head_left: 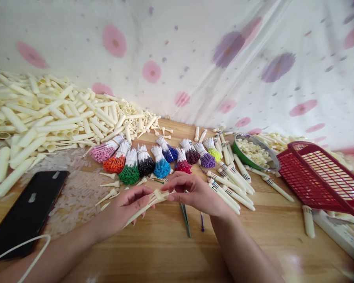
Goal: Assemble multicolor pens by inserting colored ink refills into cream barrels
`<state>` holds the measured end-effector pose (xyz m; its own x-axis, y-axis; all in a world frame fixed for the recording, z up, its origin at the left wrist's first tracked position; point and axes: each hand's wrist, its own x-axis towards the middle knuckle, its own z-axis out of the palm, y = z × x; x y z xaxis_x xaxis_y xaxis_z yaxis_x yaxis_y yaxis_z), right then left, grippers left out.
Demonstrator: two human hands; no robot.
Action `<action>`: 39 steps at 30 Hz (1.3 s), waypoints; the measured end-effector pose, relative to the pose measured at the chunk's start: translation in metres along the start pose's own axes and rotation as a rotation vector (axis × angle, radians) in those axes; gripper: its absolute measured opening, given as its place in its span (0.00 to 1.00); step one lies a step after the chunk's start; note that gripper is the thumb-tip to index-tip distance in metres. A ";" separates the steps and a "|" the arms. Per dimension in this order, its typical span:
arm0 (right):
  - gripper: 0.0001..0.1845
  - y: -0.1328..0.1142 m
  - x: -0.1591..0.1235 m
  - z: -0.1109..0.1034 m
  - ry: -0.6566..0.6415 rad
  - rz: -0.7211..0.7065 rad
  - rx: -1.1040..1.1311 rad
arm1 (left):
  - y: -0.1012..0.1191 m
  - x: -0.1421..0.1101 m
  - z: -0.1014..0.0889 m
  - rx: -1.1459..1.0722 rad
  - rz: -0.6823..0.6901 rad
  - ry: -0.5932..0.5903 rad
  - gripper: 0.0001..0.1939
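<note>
In my left hand (118, 210) lies a cream pen barrel (138, 212), its slotted end pointing up and right. The thumb and fingers wrap around it. At that slotted end my right hand (199, 196) pinches a small cream pen part (163, 195), partly hidden by the fingertips. Just beyond the hands stand bundles of colored pen refills, among them green (129, 173), black (146, 165) and light blue (161, 167). Dark green tweezers (185, 222) lie under my right hand, and a single purple-tipped refill (202, 223) is beside them.
Cream barrels and parts form a large heap (47, 114) at left. A black phone (26, 212) with a white cable lies by my left arm. To the right are multicolor pens (236, 179), a green bowl (244, 157) of small parts, a red basket (321, 177) and a power strip (339, 236).
</note>
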<state>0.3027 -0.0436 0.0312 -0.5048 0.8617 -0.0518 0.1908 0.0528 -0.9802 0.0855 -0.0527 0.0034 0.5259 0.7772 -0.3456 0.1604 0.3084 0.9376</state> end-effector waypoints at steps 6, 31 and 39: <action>0.11 -0.005 0.000 0.014 -0.017 0.053 -0.135 | -0.001 0.000 0.000 0.079 0.080 0.040 0.13; 0.05 0.005 0.069 0.033 0.272 -0.241 -0.585 | 0.012 -0.006 -0.030 -0.606 0.170 0.893 0.13; 0.21 0.005 0.134 0.083 0.060 -0.287 -1.110 | 0.009 -0.009 -0.034 -0.649 0.177 0.938 0.05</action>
<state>0.1661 0.0308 0.0030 -0.6140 0.7673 0.1848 0.7277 0.6411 -0.2440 0.0537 -0.0383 0.0138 -0.3729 0.8558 -0.3584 -0.4563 0.1672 0.8740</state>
